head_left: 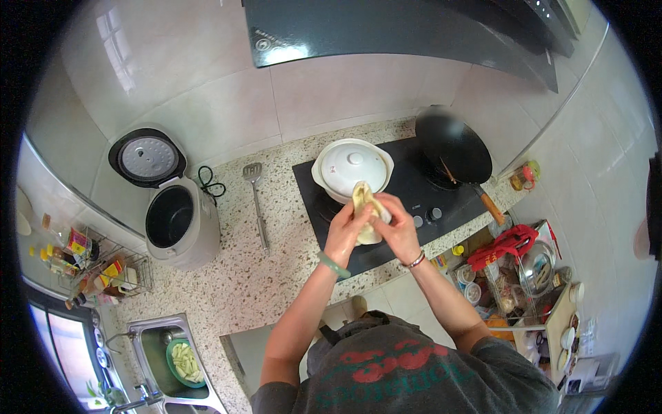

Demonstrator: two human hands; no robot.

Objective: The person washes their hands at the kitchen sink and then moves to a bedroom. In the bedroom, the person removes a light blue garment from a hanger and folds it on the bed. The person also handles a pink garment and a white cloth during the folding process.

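Note:
A crumpled pale cream cloth (361, 195) is bunched between my two hands, over the front of the black stove. My left hand (347, 230), with a green bangle at its wrist, closes on the cloth from the left. From the right, my right hand (398, 228), wearing a bracelet, pinches it too. Just beyond my hands stands a white lidded pot (353, 165) on the left burner. The cloth overlaps the pot's near rim in the view; I cannot tell whether they touch.
A black wok (452, 141) with a wooden handle occupies the right burner. Left on the speckled counter (289, 276) are a slotted metal turner (258, 207) and an open rice cooker (183, 224). A green bowl of pale cut vegetables (186, 363) sits in the sink. Crowded shelves (514, 290) stand right.

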